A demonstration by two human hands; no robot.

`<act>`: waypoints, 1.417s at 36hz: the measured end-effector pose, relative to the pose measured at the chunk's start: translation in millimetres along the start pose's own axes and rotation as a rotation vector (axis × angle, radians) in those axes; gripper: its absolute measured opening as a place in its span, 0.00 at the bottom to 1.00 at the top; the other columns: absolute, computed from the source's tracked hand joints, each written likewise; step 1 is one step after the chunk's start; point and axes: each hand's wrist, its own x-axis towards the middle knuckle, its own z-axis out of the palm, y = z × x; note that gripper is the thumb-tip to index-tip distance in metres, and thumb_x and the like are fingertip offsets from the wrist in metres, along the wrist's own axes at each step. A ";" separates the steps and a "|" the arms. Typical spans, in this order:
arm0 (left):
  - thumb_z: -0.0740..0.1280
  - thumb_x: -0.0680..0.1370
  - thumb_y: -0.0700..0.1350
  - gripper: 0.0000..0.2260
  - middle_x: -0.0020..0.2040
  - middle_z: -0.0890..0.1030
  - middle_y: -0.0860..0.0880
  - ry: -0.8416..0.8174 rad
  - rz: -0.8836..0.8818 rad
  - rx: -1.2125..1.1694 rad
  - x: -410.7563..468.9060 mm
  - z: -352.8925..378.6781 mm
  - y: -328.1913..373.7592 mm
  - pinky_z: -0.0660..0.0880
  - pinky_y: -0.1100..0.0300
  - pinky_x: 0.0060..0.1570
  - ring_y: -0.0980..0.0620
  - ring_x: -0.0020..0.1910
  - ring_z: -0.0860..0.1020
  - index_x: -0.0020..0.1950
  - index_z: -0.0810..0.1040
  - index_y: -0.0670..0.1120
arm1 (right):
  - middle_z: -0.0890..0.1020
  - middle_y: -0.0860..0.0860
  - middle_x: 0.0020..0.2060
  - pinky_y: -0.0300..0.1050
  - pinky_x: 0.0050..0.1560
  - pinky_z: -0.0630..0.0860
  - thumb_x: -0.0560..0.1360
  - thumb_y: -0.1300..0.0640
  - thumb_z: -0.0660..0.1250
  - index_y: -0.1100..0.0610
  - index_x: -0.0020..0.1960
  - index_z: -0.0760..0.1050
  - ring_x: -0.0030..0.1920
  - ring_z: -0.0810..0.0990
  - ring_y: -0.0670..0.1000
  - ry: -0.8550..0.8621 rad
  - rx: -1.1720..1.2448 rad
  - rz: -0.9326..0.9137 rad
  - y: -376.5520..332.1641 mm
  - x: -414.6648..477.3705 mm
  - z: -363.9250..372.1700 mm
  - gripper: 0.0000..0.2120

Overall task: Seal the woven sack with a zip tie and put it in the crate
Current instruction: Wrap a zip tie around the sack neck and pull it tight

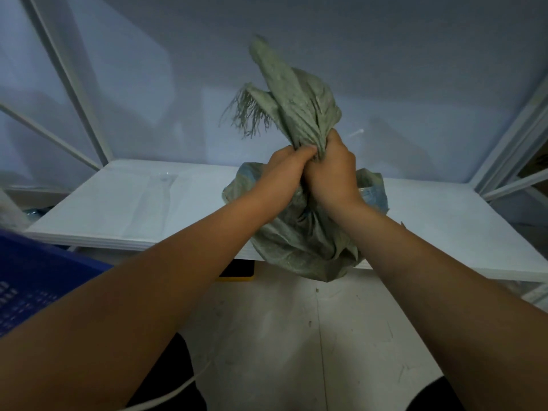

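A grey-green woven sack (299, 247) hangs over the front edge of the white shelf board (142, 203), its bulging lower part partly off the board. Its mouth is gathered into a twisted neck that stands up above my hands, with frayed threads on the left side. My left hand (284, 170) grips the neck from the left. My right hand (332, 170) grips it from the right, touching the left. A thin white strip (355, 133), perhaps the zip tie, pokes out just right of the neck above my right hand. The blue crate (32, 277) sits at the lower left.
White metal shelf posts (74, 84) rise at left and right of the board, against a pale wall. A yellow-edged dark object (237, 271) lies under the board's front edge. A white cord (178, 390) runs across the light floor near my dark-clothed knees.
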 end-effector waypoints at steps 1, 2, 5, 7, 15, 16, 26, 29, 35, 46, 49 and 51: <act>0.62 0.83 0.49 0.15 0.45 0.81 0.53 0.004 0.030 0.018 1.2 1.8 -2.1 0.71 0.77 0.31 0.63 0.40 0.78 0.64 0.79 0.43 | 0.81 0.52 0.50 0.31 0.39 0.73 0.78 0.63 0.63 0.61 0.63 0.72 0.47 0.79 0.49 0.002 -0.023 -0.018 -1.3 -1.1 0.1 0.14; 0.61 0.83 0.49 0.15 0.44 0.80 0.55 0.006 0.035 0.023 3.6 3.1 -5.6 0.69 0.79 0.29 0.66 0.38 0.76 0.64 0.78 0.43 | 0.80 0.52 0.50 0.34 0.42 0.72 0.79 0.63 0.62 0.61 0.64 0.71 0.47 0.79 0.49 0.002 -0.040 -0.030 -2.3 -2.1 0.6 0.14; 0.62 0.84 0.50 0.16 0.45 0.80 0.52 0.047 0.065 0.045 2.3 4.4 -8.3 0.69 0.79 0.29 0.69 0.33 0.76 0.64 0.79 0.41 | 0.80 0.52 0.52 0.38 0.47 0.72 0.81 0.62 0.61 0.61 0.68 0.68 0.49 0.79 0.49 -0.020 -0.050 -0.041 -3.0 -4.7 2.8 0.15; 0.63 0.83 0.49 0.16 0.42 0.81 0.50 0.076 0.088 0.086 3.0 3.8 -10.0 0.69 0.77 0.27 0.68 0.28 0.76 0.58 0.81 0.37 | 0.80 0.53 0.53 0.40 0.47 0.72 0.83 0.60 0.60 0.60 0.69 0.66 0.50 0.80 0.52 -0.039 -0.061 -0.025 -1.9 -5.0 3.3 0.16; 0.68 0.80 0.46 0.11 0.40 0.80 0.39 0.267 0.008 0.045 11.3 -2.5 -19.1 0.78 0.53 0.47 0.48 0.38 0.79 0.43 0.80 0.38 | 0.80 0.52 0.60 0.42 0.53 0.74 0.78 0.59 0.65 0.54 0.74 0.63 0.58 0.80 0.54 -0.239 -0.086 0.020 4.9 -6.1 2.0 0.26; 0.68 0.80 0.46 0.12 0.43 0.83 0.39 0.284 -0.021 0.017 14.2 -3.7 -21.1 0.80 0.50 0.52 0.46 0.41 0.81 0.44 0.81 0.37 | 0.80 0.52 0.61 0.43 0.55 0.74 0.77 0.59 0.66 0.54 0.73 0.65 0.60 0.79 0.54 -0.254 -0.091 0.006 5.1 -6.6 2.4 0.25; 0.60 0.80 0.46 0.13 0.51 0.85 0.40 0.295 -0.226 -0.159 30.7 -17.2 -34.2 0.80 0.42 0.56 0.40 0.53 0.83 0.55 0.82 0.42 | 0.81 0.50 0.57 0.47 0.64 0.77 0.74 0.72 0.62 0.59 0.62 0.77 0.60 0.79 0.48 0.094 0.049 -0.256 -3.7 -8.9 0.1 0.20; 0.59 0.80 0.46 0.14 0.53 0.84 0.39 0.301 -0.274 -0.116 39.4 -19.9 -41.5 0.79 0.42 0.57 0.39 0.54 0.82 0.56 0.81 0.42 | 0.84 0.49 0.47 0.47 0.54 0.80 0.74 0.73 0.63 0.61 0.53 0.81 0.49 0.82 0.48 0.098 -0.019 -0.381 -3.6 -6.4 -0.1 0.14; 0.59 0.82 0.45 0.07 0.41 0.76 0.50 0.260 -0.253 0.019 35.4 -18.0 -41.4 0.77 0.52 0.53 0.49 0.45 0.77 0.48 0.74 0.46 | 0.83 0.55 0.56 0.46 0.55 0.80 0.73 0.75 0.63 0.61 0.62 0.79 0.50 0.84 0.52 -0.062 -0.139 -0.533 -5.7 -11.7 8.9 0.21; 0.59 0.80 0.45 0.12 0.49 0.84 0.41 0.293 -0.208 0.097 33.7 -22.2 -38.5 0.79 0.46 0.57 0.40 0.51 0.82 0.48 0.81 0.43 | 0.83 0.45 0.43 0.31 0.52 0.77 0.74 0.70 0.71 0.59 0.49 0.84 0.44 0.81 0.42 -0.041 0.007 -0.178 -6.3 -4.4 8.5 0.09; 0.62 0.80 0.44 0.14 0.35 0.80 0.47 0.307 -0.054 0.246 32.7 -24.3 -40.5 0.76 0.57 0.40 0.47 0.38 0.79 0.34 0.76 0.47 | 0.86 0.48 0.42 0.39 0.54 0.80 0.74 0.65 0.73 0.59 0.50 0.86 0.46 0.85 0.45 -0.047 0.004 -0.183 -1.5 -6.9 8.8 0.07; 0.63 0.81 0.45 0.20 0.27 0.73 0.51 0.307 0.058 0.364 30.6 -24.2 -42.5 0.66 0.61 0.31 0.54 0.27 0.71 0.28 0.70 0.48 | 0.87 0.50 0.43 0.44 0.55 0.82 0.75 0.65 0.73 0.59 0.50 0.87 0.46 0.86 0.47 -0.005 0.049 -0.118 2.6 -6.1 9.7 0.07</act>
